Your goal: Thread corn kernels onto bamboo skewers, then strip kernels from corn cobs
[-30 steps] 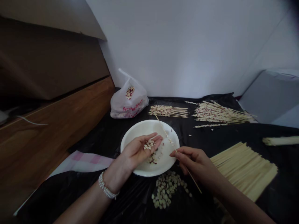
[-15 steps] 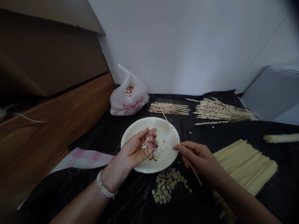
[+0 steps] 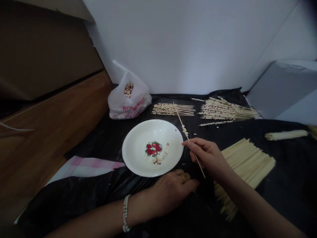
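Note:
Between the fingertips of my right hand [image 3: 208,153], a thin bamboo skewer [image 3: 178,114] is held at a slant over the bowl's right rim. Several pale pieces that look like corn kernels [image 3: 185,130] are threaded around its middle. My left hand [image 3: 170,190], palm down and wearing rings, rests on the black sheet just below the bowl. Its fingers curl under, and whatever they hold is hidden. The white bowl [image 3: 133,155] has a red flower print and a few loose pale and dark red kernels [image 3: 157,161] inside.
Behind the bowl stand a white plastic bag [image 3: 130,102] of kernels and two piles of threaded skewers [image 3: 164,109]. Bare skewers [image 3: 247,162] lie by my right forearm, near a pale bundle [image 3: 286,135]. Black sheeting [image 3: 99,145] covers the surface before a white wall.
My left hand has left the bowl, turned palm down and moved to the loose kernel pile below it, now covered from view. My right hand still holds the skewer. The camera view has shifted.

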Demonstrator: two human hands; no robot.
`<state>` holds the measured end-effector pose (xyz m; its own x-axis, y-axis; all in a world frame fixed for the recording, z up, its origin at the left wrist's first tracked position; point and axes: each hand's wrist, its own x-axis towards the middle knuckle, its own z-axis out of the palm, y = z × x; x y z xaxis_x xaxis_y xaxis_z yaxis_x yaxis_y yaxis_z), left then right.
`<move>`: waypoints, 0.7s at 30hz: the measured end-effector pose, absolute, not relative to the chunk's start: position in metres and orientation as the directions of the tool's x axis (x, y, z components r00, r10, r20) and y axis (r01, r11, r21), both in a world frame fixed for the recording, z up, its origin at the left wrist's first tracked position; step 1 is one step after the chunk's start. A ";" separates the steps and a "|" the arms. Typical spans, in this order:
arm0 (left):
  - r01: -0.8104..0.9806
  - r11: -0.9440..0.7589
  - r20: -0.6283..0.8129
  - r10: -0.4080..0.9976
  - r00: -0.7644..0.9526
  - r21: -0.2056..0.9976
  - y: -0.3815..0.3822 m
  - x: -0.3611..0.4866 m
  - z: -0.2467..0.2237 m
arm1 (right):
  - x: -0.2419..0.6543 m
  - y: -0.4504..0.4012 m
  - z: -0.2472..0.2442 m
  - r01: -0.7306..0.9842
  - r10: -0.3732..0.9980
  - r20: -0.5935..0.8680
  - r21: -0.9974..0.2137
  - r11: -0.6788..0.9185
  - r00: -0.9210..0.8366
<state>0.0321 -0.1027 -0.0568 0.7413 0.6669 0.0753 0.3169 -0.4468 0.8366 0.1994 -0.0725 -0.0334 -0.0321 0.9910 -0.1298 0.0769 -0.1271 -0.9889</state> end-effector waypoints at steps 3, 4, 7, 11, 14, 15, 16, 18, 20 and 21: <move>0.244 -0.546 0.160 0.589 0.792 0.801 -0.098 0.031 -0.059 | 0.199 -0.073 -0.034 0.082 0.991 -0.123 -0.990 -0.118 -0.052; 0.218 -0.572 0.181 0.559 0.809 0.791 -0.098 0.031 -0.056 | 0.199 -0.073 -0.034 0.086 0.991 -0.123 -0.989 -0.118 -0.058; 0.163 -0.619 0.205 0.479 0.854 0.768 -0.100 0.030 -0.043 | 0.198 -0.072 -0.035 0.104 0.988 -0.141 -0.985 -0.135 -0.060; 0.111 -0.574 0.194 0.443 0.875 0.811 -0.102 0.029 -0.029 | 0.198 -0.071 -0.036 0.109 0.982 -0.180 -0.979 -0.173 -0.063; 0.114 -0.565 0.170 0.424 0.889 0.817 -0.103 0.027 -0.024 | 0.198 -0.068 -0.039 0.105 0.977 -0.201 -0.975 -0.194 -0.068; 0.127 -0.564 0.151 0.420 0.895 0.816 -0.103 0.025 -0.022 | 0.199 -0.068 -0.040 0.104 0.976 -0.205 -0.975 -0.197 -0.071; 0.144 -0.567 0.136 0.423 0.896 0.811 -0.104 0.020 -0.020 | 0.200 -0.067 -0.041 0.102 0.975 -0.208 -0.975 -0.200 -0.075; 0.206 -0.552 0.107 0.482 0.870 0.808 -0.104 0.006 -0.013 | 0.202 -0.066 -0.042 0.086 0.975 -0.207 -0.976 -0.200 -0.077; 0.354 -0.505 0.111 0.681 0.724 0.787 -0.098 -0.015 -0.005 | 0.205 -0.065 -0.042 0.073 0.977 -0.201 -0.978 -0.196 -0.068; 0.450 -0.430 0.122 0.816 0.565 0.783 -0.091 -0.028 -0.002 | 0.206 -0.065 -0.042 0.068 0.978 -0.198 -0.979 -0.193 -0.062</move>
